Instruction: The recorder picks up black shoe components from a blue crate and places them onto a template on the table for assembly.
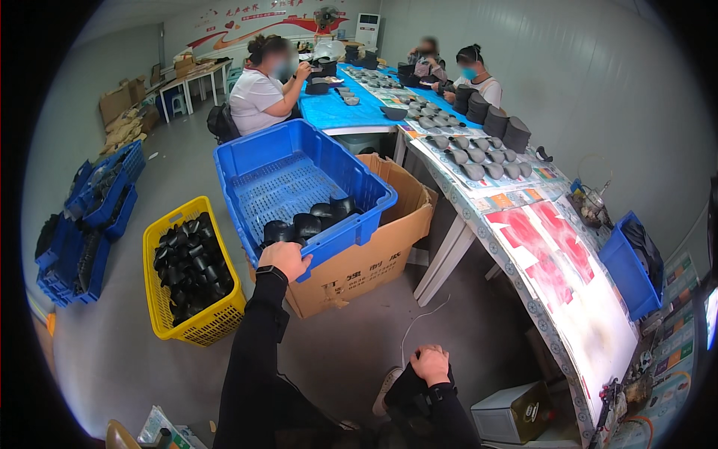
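Note:
My left hand [284,260] grips the near rim of a blue plastic crate [314,258], fingers closed over its edge. Several black curved pieces, shaped like shoe toe parts, lie in the crate's near end [307,224]; the rest of its slotted floor shows. The crate sits tilted on an open cardboard box [348,288]. My right hand [431,364] rests on my dark-trousered knee, its fingers bent and their tips hidden. To the left of the box, a yellow basket [198,335] on the floor holds many similar black pieces [191,266].
A long table [516,196] bears rows of grey-black curved pieces and tall stacks. Three people sit around its blue-covered far part [351,116]. Blue crates [105,198] pile up at left. Another blue crate [624,280] stands at right, and a metal can [508,415] below the table.

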Available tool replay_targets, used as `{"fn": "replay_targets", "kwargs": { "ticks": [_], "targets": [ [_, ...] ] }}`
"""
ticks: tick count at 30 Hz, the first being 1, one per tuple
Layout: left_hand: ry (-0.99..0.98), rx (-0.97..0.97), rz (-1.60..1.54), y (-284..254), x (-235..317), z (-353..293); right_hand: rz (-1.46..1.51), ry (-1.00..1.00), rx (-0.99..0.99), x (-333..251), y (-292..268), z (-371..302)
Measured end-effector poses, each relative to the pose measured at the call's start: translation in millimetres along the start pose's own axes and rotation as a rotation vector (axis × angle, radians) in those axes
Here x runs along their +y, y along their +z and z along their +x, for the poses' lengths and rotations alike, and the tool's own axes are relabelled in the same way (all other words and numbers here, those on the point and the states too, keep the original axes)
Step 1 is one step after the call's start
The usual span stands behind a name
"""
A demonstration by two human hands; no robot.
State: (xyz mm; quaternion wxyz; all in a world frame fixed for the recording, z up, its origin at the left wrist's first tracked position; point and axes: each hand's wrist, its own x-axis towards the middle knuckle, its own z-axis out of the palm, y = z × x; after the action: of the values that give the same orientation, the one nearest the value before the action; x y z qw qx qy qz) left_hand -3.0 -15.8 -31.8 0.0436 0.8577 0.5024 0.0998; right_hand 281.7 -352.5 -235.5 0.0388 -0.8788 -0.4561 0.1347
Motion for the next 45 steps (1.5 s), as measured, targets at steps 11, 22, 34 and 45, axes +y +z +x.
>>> {"fn": "replay_targets", "kwargs": {
  "ticks": [11,22,34,45],
  "targets": [
    [0.014,-0.004,-0.009,-1.6,6.0,0.6,0.006,0.018,0.009,7.5,6.1,1.5],
    [0.006,0.063,0.038,6.1,1.6,2.3,-0.005,-0.004,-0.069,-0.9,-7.4,-2.4],
    [0.005,0.04,0.069,3.0,5.1,2.5,0.046,-0.021,0.012,3.7,0.3,-1.5],
    [-0.006,-0.022,0.035,-1.7,5.3,2.5,0.031,-0.024,0.015,5.2,0.3,-1.2]
  ]
}}
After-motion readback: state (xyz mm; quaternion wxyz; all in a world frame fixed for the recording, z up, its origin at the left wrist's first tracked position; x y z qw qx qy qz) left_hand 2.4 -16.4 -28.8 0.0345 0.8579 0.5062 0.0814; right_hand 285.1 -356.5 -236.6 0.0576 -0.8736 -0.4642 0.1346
